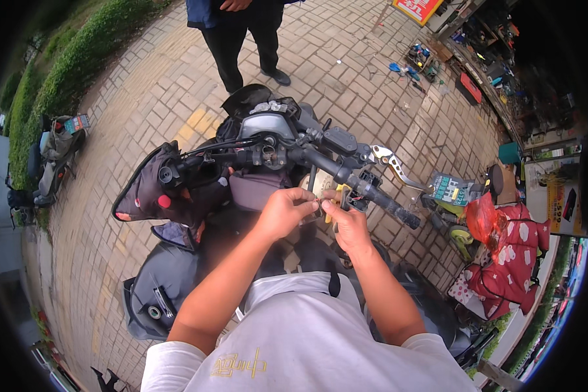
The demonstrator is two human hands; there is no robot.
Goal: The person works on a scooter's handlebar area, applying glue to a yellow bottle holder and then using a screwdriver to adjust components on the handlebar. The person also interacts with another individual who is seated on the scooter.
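Note:
Close together over the handlebar of a scooter-like vehicle, my two hands meet fingertip to fingertip. My left hand [287,210] is closed in a pinch on something too small to make out, perhaps a thin wire. Thumb and finger of my right hand [347,227] pinch at the same spot. A yellow-handled tool [328,214] shows within the right hand; its kind is partly hidden by the fingers. Just beyond runs the bare handlebar [330,166], with a black grip [398,212], a silver brake lever [396,168] and a black switch housing [371,181] lying near the right hand.
A dark padded handlebar muff [151,186] covers the left bar end. Beyond the front cowl [266,125] a person [242,39] stands on the brick paving. At right are a scooter with a red patterned cover [509,261] and a tool-filled crate [421,60]. Another scooter [55,157] stands left.

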